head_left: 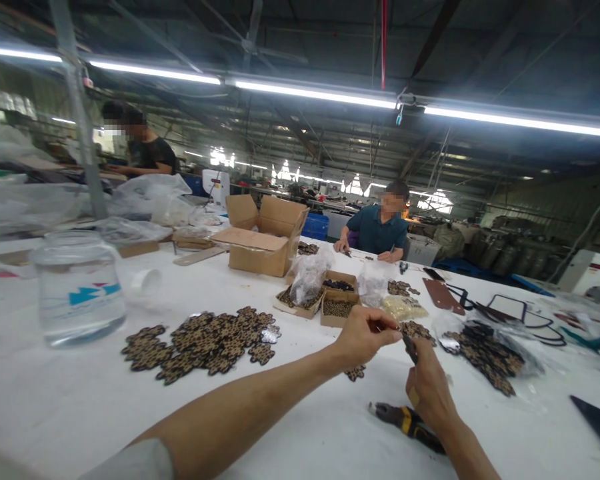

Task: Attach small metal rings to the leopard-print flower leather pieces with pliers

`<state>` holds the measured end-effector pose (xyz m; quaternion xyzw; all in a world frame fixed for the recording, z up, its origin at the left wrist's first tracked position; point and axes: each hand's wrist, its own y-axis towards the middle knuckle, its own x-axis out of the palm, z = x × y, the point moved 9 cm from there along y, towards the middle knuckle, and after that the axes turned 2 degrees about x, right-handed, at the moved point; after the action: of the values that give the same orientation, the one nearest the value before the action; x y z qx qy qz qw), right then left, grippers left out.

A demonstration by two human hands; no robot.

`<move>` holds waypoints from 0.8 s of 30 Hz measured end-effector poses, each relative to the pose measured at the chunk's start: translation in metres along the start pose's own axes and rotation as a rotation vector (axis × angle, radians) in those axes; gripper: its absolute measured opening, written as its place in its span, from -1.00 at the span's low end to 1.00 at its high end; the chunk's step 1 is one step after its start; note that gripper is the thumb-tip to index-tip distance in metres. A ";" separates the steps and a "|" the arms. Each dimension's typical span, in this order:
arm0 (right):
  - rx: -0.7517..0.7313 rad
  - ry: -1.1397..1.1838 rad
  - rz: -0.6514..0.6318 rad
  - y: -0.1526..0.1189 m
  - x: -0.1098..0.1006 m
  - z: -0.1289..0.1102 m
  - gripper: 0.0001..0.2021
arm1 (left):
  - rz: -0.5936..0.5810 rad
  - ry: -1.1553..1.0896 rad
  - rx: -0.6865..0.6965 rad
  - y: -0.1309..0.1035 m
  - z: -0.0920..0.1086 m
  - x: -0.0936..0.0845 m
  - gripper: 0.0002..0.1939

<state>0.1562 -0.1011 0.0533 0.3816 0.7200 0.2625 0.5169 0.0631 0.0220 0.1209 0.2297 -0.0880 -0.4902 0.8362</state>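
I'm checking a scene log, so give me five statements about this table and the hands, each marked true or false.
1. The right hand grips a dark tool. True.
2. The left hand lies flat with its fingers spread. False: its thumb and fingertips are drawn together beside the dark tool.
3. The clear jar stands to the right of the cardboard box in the picture. False: it stands to the left.
4. A tool with a yellow band lies on the table. True.
5. The cardboard box is shut. False: its flaps stand open.
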 end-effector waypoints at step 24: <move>0.542 0.859 0.170 0.012 0.006 0.025 -0.66 | -0.060 0.523 0.011 -0.015 -0.003 0.015 -0.11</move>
<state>0.1827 -0.0898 0.0516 0.4167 0.8759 0.2407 0.0339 0.0599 0.0034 0.1103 0.3557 0.1355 -0.4380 0.8144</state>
